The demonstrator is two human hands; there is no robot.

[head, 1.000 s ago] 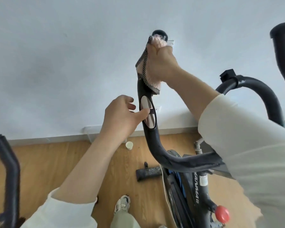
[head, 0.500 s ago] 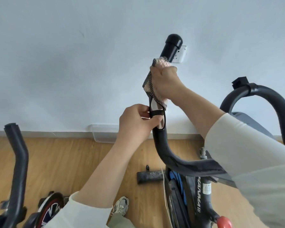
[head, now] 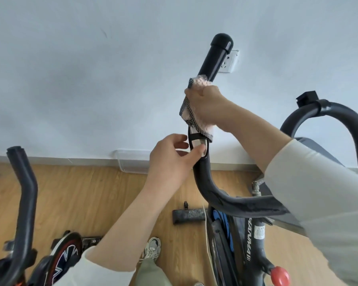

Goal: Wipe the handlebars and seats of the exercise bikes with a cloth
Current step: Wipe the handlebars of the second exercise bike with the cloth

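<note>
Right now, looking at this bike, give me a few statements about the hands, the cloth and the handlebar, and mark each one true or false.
1. The right hand grips the cloth around the handlebar. True.
2. The left hand holds the cloth too. False: it holds the handlebar just below the cloth, with its thumb on the metal plate.
3. The cloth covers the handlebar's cap. False: the cap and the stretch of bar beneath it are bare above the cloth.
4. A red knob sits low on the bike's frame. True.
</note>
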